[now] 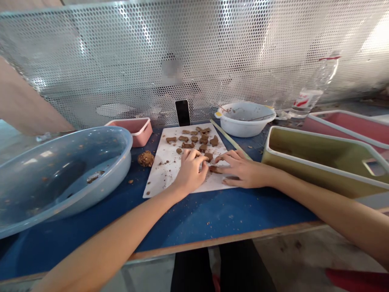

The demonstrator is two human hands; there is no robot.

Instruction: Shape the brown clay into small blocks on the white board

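Note:
On a white board lie several small brown clay-like pieces, grouped toward its back and middle, with crumbs at the left. My left hand is bent over the front middle of the board, its thumb and fingers closing on a brown piece. Just to the right, my right hand rests low with its fingers spread, palm down. Its fingertips touch the board near brown material beside my left hand; their undersides are hidden.
A large blue basin stands left, beside a brown lump and pink box. Behind are a phone and white basin. A pale strip, green box, pink bin and bottle are right.

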